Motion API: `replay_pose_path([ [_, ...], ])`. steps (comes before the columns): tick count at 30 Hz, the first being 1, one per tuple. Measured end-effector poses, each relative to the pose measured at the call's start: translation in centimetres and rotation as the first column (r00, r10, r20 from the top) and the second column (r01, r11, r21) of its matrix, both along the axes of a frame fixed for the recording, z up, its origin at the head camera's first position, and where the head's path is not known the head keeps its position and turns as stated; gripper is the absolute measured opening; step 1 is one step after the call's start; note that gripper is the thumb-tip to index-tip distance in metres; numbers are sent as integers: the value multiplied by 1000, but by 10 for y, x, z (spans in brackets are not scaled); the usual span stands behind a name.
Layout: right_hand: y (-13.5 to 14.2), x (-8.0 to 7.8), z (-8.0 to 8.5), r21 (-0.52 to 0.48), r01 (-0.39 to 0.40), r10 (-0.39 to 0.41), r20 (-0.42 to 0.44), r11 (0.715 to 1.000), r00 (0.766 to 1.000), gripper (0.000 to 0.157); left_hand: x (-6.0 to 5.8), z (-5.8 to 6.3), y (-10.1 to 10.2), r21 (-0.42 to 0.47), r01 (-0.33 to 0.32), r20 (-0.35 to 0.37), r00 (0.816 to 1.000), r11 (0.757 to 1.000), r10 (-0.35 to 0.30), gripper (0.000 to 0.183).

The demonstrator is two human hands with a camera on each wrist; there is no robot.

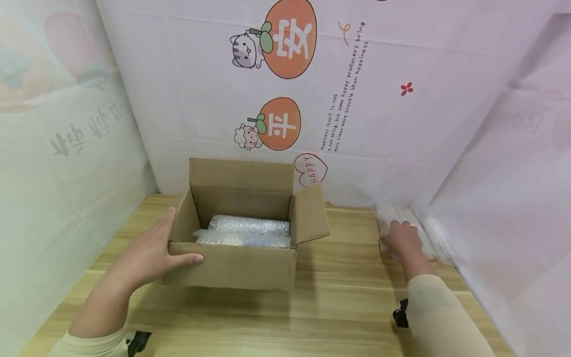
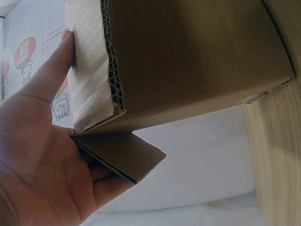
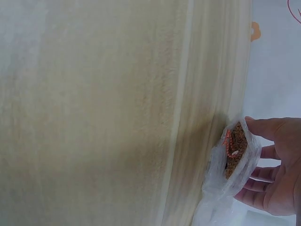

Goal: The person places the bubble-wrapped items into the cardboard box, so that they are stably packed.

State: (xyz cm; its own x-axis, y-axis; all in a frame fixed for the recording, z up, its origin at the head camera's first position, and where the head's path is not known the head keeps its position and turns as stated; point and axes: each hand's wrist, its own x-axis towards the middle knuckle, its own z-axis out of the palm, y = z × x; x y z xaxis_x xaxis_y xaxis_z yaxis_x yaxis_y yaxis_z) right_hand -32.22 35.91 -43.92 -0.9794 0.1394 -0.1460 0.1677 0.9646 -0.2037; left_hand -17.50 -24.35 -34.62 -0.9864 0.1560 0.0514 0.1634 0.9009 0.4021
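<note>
An open cardboard box [image 1: 241,267] stands on the table with bubble-wrapped packs [image 1: 250,226] lying inside it. My left hand [image 1: 149,253] holds the box's left front corner, thumb on the front panel and fingers along the left side. The left wrist view shows this hand close to a folded flap [image 2: 124,153]. At the far right, my right hand [image 1: 403,240] grips a bubble-wrapped pack. Through the pack's open end [image 3: 237,155], the right wrist view shows something brown and crumbly-looking with an orange-and-white cord; its kind is unclear.
More bubble-wrapped rolls [image 1: 431,230] lie beside my right hand, against the right-hand sheet. White printed sheets [image 1: 200,99] enclose the wooden table [image 1: 339,307] at the back and both sides. The box's right flap [image 1: 312,213] sticks outward.
</note>
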Motion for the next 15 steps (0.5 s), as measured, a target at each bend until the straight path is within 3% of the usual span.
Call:
replay_pose_path([
  [15,5,3,-8,-2,-16,16,-33,1000,999,63,-4,-1,0,9,5,24,1000,1000,-5,136],
])
